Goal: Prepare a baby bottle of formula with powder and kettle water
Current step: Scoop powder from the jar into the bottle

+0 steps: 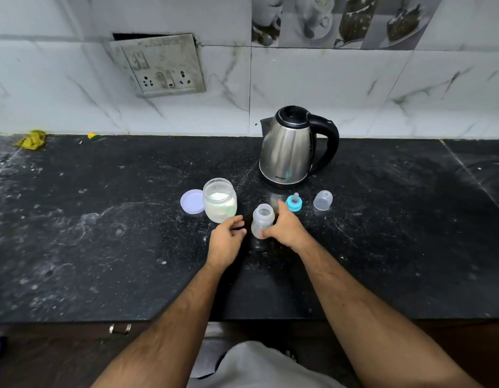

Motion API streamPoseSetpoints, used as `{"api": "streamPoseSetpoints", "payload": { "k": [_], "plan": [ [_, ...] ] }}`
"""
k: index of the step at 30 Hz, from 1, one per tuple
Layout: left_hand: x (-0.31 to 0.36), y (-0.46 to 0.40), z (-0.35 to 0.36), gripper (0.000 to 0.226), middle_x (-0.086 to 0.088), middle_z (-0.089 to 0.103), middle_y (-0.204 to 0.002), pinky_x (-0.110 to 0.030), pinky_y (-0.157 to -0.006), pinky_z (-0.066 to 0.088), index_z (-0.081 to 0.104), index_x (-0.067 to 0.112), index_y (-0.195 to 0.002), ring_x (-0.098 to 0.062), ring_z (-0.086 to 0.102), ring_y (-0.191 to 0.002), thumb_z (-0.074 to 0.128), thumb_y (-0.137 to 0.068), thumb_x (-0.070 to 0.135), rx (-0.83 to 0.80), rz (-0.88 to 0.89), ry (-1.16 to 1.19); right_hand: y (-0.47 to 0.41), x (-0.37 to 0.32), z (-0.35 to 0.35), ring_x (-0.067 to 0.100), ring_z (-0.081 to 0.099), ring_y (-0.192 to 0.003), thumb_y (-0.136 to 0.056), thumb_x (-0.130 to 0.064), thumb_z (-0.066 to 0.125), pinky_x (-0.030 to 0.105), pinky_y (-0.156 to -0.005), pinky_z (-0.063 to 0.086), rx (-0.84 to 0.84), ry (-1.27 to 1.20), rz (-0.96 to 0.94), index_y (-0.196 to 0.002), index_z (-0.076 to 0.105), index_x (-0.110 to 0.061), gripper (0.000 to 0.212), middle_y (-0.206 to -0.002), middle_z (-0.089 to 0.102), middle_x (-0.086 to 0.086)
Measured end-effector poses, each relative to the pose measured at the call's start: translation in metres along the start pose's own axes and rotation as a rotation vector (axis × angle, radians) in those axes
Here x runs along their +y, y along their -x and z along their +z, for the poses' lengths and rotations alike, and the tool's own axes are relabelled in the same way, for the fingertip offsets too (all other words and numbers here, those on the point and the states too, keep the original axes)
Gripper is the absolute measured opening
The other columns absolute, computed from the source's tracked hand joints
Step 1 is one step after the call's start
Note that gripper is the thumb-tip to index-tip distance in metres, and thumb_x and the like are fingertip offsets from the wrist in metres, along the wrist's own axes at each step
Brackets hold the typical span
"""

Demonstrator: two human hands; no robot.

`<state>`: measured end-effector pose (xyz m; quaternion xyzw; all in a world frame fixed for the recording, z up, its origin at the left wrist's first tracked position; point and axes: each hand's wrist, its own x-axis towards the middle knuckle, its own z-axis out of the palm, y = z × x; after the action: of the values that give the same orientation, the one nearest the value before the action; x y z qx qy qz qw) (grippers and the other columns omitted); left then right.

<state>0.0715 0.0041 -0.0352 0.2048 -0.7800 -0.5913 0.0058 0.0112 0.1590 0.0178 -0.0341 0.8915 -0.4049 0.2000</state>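
An uncapped clear baby bottle point(261, 218) stands upright on the black counter point(102, 233). My right hand point(286, 228) wraps around its right side and holds it. My left hand point(226, 236) hovers just left of the bottle with fingers loosely curled, holding nothing, close to the open jar of white powder point(219, 203). The jar's pale purple lid point(191, 201) lies to its left. A blue-ringed teat point(294, 203) and a clear bottle cap point(323, 200) sit right of the bottle. The steel kettle point(288, 148) with a black handle stands behind them.
A tiled wall with a switch and socket plate point(161, 67) rises behind the counter. A yellow cloth point(32, 140) and a small yellow-green scrap point(92, 135) lie at the far left back edge. A drawer handle point(120, 329) shows below the counter's front edge.
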Motion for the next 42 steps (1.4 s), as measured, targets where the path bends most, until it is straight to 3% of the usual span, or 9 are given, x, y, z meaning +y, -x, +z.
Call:
{"api": "streamPoseSetpoints", "payload": {
  "k": [4,8,12,17,23,29,35,38,42],
  "plan": [
    [-0.006,0.012,-0.018,0.008,0.004,0.072,-0.078,-0.034,-0.085,0.053,0.069,0.022,-0.096,-0.014,0.068,-0.079,0.065,-0.089,0.019,0.299,0.012,-0.071,0.004,-0.019,-0.027,0.024,0.054,-0.108,-0.072,-0.010,0.079,0.032,-0.085,0.046,-0.018,0.072,-0.011,-0.153,0.020,-0.009,0.100,-0.132,0.051,0.014],
    [-0.005,0.009,-0.040,0.017,0.001,0.069,-0.086,-0.036,-0.086,0.051,0.067,0.017,-0.105,-0.012,0.062,-0.076,0.066,-0.088,0.020,0.515,0.029,-0.010,0.006,-0.045,-0.046,0.026,0.042,-0.135,-0.077,-0.023,0.080,0.033,-0.104,0.038,0.021,0.147,-0.087,-0.153,0.029,-0.015,0.093,-0.149,0.042,0.011],
    [0.001,-0.016,-0.061,0.075,0.005,0.053,-0.125,-0.032,-0.099,0.046,0.048,0.012,-0.139,-0.011,0.057,-0.105,0.082,-0.076,0.033,0.337,0.044,-0.034,-0.003,-0.067,-0.035,0.017,0.059,-0.114,-0.080,-0.028,0.078,0.035,-0.100,0.047,0.164,0.076,-0.177,-0.122,0.063,-0.017,0.046,-0.124,0.065,0.003],
    [0.016,-0.050,-0.070,0.121,-0.004,0.048,-0.146,-0.048,-0.110,0.041,0.030,0.015,-0.151,-0.023,0.047,-0.133,0.089,-0.052,0.051,0.116,0.046,-0.173,-0.016,-0.089,-0.012,0.013,0.065,-0.084,-0.082,-0.023,0.077,0.027,-0.080,0.051,0.165,0.100,-0.259,-0.091,0.069,-0.021,0.012,-0.088,0.070,-0.006],
    [0.015,-0.065,-0.068,0.078,0.019,0.065,-0.111,-0.047,-0.096,0.049,0.050,0.046,-0.113,-0.014,0.060,-0.111,0.081,-0.044,0.064,0.065,0.125,-0.194,-0.028,-0.105,0.003,0.013,0.063,-0.080,-0.083,-0.013,0.071,0.028,-0.078,0.052,0.112,0.223,-0.320,-0.083,0.069,-0.021,0.008,-0.080,0.067,-0.007],
    [0.018,-0.048,-0.063,0.082,0.020,0.066,-0.111,-0.045,-0.095,0.049,0.047,0.045,-0.126,-0.009,0.061,-0.108,0.080,-0.051,0.052,0.022,0.229,-0.194,-0.037,-0.116,0.018,0.020,0.066,-0.091,-0.085,-0.002,0.057,0.032,-0.084,0.053,-0.020,0.412,-0.352,-0.090,0.075,-0.018,0.025,-0.094,0.073,-0.001],
    [0.013,-0.049,-0.065,0.087,0.024,0.067,-0.110,-0.044,-0.099,0.048,0.046,0.045,-0.129,-0.003,0.061,-0.108,0.088,-0.053,0.048,0.017,0.230,-0.218,-0.039,-0.130,0.031,0.017,0.057,-0.062,-0.084,-0.003,0.055,0.030,-0.070,0.053,-0.256,0.823,-0.334,-0.109,0.072,-0.025,0.037,-0.094,0.069,0.000],
    [0.016,-0.046,-0.063,0.079,0.024,0.067,-0.103,-0.043,-0.098,0.048,0.049,0.045,-0.123,-0.001,0.062,-0.104,0.088,-0.055,0.040,0.026,0.236,-0.231,-0.035,-0.140,0.034,0.022,0.059,-0.081,-0.087,-0.005,0.058,0.030,-0.068,0.042,-0.303,1.020,-0.330,-0.121,0.067,-0.017,0.037,-0.113,0.067,0.005],
    [0.014,-0.046,-0.063,0.082,0.021,0.067,-0.106,-0.042,-0.099,0.049,0.049,0.042,-0.126,-0.004,0.063,-0.105,0.088,-0.053,0.042,0.026,0.229,-0.226,-0.039,-0.146,0.042,0.021,0.061,-0.089,-0.086,-0.007,0.064,0.030,-0.068,0.044,-0.340,1.147,-0.312,-0.118,0.066,-0.011,0.032,-0.103,0.065,0.002]
  ]
}}
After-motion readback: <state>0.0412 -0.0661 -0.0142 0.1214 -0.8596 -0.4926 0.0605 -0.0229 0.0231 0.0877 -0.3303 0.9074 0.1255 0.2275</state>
